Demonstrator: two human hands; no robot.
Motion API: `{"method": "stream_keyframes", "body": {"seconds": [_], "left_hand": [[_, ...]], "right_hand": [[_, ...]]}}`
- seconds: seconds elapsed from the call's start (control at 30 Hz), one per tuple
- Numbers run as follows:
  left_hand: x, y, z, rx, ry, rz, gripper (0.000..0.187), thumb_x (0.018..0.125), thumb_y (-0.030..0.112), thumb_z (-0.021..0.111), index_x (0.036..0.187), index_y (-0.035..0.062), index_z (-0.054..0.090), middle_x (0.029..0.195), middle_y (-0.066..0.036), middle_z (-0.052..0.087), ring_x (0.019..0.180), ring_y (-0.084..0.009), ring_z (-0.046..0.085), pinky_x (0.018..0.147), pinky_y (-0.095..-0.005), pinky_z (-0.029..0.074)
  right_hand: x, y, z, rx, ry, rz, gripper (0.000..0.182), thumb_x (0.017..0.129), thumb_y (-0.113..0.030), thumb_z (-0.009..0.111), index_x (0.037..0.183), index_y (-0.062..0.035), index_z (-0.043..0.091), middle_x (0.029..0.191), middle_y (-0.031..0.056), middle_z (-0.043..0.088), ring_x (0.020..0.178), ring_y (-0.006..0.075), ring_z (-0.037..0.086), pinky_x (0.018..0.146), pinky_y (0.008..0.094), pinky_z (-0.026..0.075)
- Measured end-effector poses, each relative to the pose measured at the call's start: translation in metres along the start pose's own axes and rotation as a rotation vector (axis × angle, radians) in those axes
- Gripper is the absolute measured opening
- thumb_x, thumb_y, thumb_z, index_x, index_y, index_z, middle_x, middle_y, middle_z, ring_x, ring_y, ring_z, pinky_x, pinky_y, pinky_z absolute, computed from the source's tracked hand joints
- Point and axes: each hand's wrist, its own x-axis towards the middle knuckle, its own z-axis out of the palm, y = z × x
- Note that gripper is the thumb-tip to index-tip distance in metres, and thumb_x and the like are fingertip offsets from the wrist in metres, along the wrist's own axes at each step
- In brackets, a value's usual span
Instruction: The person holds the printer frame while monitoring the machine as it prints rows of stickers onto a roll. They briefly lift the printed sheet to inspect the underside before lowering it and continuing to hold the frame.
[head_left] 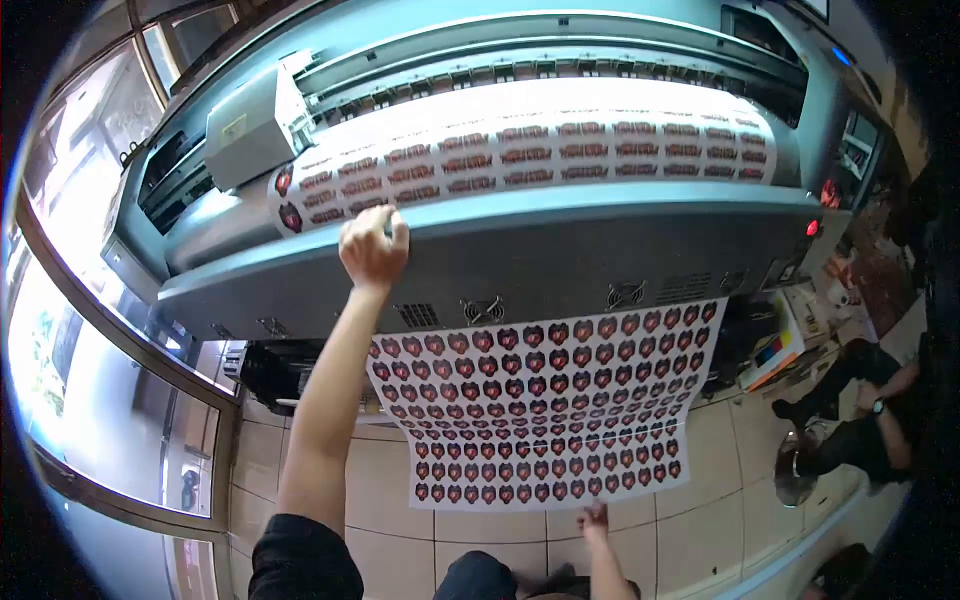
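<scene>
- The wide printer spans the far side from left to right, its long axis crossing in front of the person; the tiled floor lies on the near side, below it.
- The printed sheet hangs below the printer's front, its rows of small emblems running left to right. Its near edge also runs left to right, and its sides draw inward toward that edge.
- More printed material lies over the curved top of the printer, with wider designs in rows and a pale band on the far side.
- At the right, apart from the sheet, another person sits with a watch on one wrist; a round stool is close by.
- The boxy carriage is at the far left, over the left end of the printed material.
- The left hand is at the printer's front lip, left of centre, fingers curled — whether they grip the lip, I cannot tell.
- The right hand is much the nearer to the sheet's near edge: that edge lies just beyond its fingers, right of the edge's middle. The fingers look partly bent — contact or a pinch cannot be made out.
</scene>
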Motion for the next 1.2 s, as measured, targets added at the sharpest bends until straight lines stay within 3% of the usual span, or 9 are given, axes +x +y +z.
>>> {"method": "stream_keyframes", "body": {"seconds": [0.07, 0.4, 0.47, 0.53, 0.6, 0.67, 0.8, 0.93, 1.2], "left_hand": [[0.003, 0.003, -0.007, -0.029, -0.039, -0.021, 0.041, 0.087, 0.036, 0.048, 0.094, 0.0051, 0.074, 0.101, -0.014, 0.073, 0.097, -0.029, 0.067, 0.094, -0.0394, 0.046], [0.01, 0.006, -0.01, -0.012, -0.162, -0.115, 0.039, 0.081, 0.031, 0.054, 0.102, 0.0039, 0.072, 0.109, -0.012, 0.071, 0.11, -0.0266, 0.064, 0.1, -0.04, 0.043], [0.009, 0.005, -0.008, -0.029, -0.174, -0.135, 0.041, 0.081, 0.032, 0.052, 0.104, 0.003, 0.071, 0.111, -0.013, 0.071, 0.112, -0.0273, 0.063, 0.101, -0.0408, 0.043], [0.008, 0.004, -0.007, -0.01, -0.173, -0.126, 0.042, 0.081, 0.032, 0.051, 0.104, 0.0029, 0.07, 0.111, -0.012, 0.071, 0.113, -0.028, 0.063, 0.101, -0.0417, 0.042], [0.01, 0.004, -0.007, 0.001, -0.173, -0.135, 0.042, 0.08, 0.033, 0.051, 0.104, 0.0036, 0.069, 0.11, -0.012, 0.07, 0.114, -0.0282, 0.062, 0.101, -0.0422, 0.042], [0.011, 0.007, -0.009, 0.022, -0.193, -0.145, 0.042, 0.079, 0.033, 0.051, 0.104, 0.0044, 0.07, 0.111, -0.012, 0.07, 0.114, -0.0278, 0.063, 0.101, -0.0422, 0.042], [0.011, 0.008, -0.009, 0.027, -0.247, -0.177, 0.044, 0.078, 0.031, 0.049, 0.107, 0.0046, 0.069, 0.114, -0.015, 0.069, 0.117, -0.0303, 0.061, 0.103, -0.044, 0.04], [0.016, 0.012, -0.012, 0.045, -0.278, -0.189, 0.044, 0.077, 0.032, 0.048, 0.106, 0.0061, 0.069, 0.115, -0.013, 0.069, 0.117, -0.0301, 0.061, 0.103, -0.0437, 0.04], [0.017, 0.014, -0.011, 0.091, -0.297, -0.184, 0.046, 0.078, 0.034, 0.045, 0.108, 0.0071, 0.068, 0.115, -0.011, 0.068, 0.117, -0.0297, 0.061, 0.102, -0.0437, 0.04]], "right_hand": [[0.006, -0.073, -0.015, 0.152, 0.097, -0.098, 0.055, 0.086, -0.012, 0.063, 0.136, -0.0095, 0.043, 0.092, 0.0078, 0.063, 0.063, 0.0156, 0.061, 0.05, 0.0329, 0.048], [0.003, -0.429, -0.096, -0.522, 0.342, -0.771, 0.088, 0.081, -0.004, 0.068, 0.155, -0.0144, 0.021, 0.12, 0.0185, 0.057, 0.09, 0.0205, 0.061, 0.076, 0.0357, 0.052], [-0.013, -0.53, -0.086, -0.407, 0.331, -0.732, 0.072, 0.082, -0.003, 0.066, 0.147, -0.0111, 0.038, 0.121, 0.0188, 0.056, 0.099, 0.0249, 0.06, 0.083, 0.0392, 0.051], [0.042, -0.586, -0.104, -0.665, 0.457, -1.131, 0.049, 0.084, -0.005, 0.065, 0.131, -0.0075, 0.055, 0.118, 0.0195, 0.056, 0.102, 0.031, 0.06, 0.089, 0.0446, 0.048], [0.042, -0.661, -0.094, -0.772, 0.543, -1.174, 0.029, 0.086, -0.017, 0.065, 0.113, -0.0058, 0.062, 0.124, 0.0206, 0.055, 0.112, 0.0401, 0.053, 0.092, 0.0491, 0.046], [0.054, -0.717, -0.085, -0.959, 0.681, -0.885, 0.022, 0.087, -0.022, 0.064, 0.103, -0.0064, 0.061, 0.115, 0.0164, 0.058, 0.109, 0.0383, 0.053, 0.092, 0.0501, 0.044], [0.083, -0.758, -0.077, -1.203, 0.684, -0.957, 0.018, 0.089, -0.023, 0.057, 0.093, -0.0058, 0.063, 0.107, 0.0153, 0.06, 0.105, 0.0367, 0.053, 0.094, 0.0484, 0.042], [0.096, -0.77, -0.092, -1.334, 0.243, -1.305, 0.021, 0.087, -0.021, 0.052, 0.081, -0.0053, 0.065, 0.082, 0.0125, 0.063, 0.09, 0.034, 0.059, 0.084, 0.0492, 0.044], [0.09, -0.786, -0.091, -1.23, 0.054, -0.947, 0.034, 0.086, -0.037, 0.057, 0.092, -0.0063, 0.072, 0.099, 0.0149, 0.069, 0.1, 0.0369, 0.061, 0.094, 0.0449, 0.045]]}}
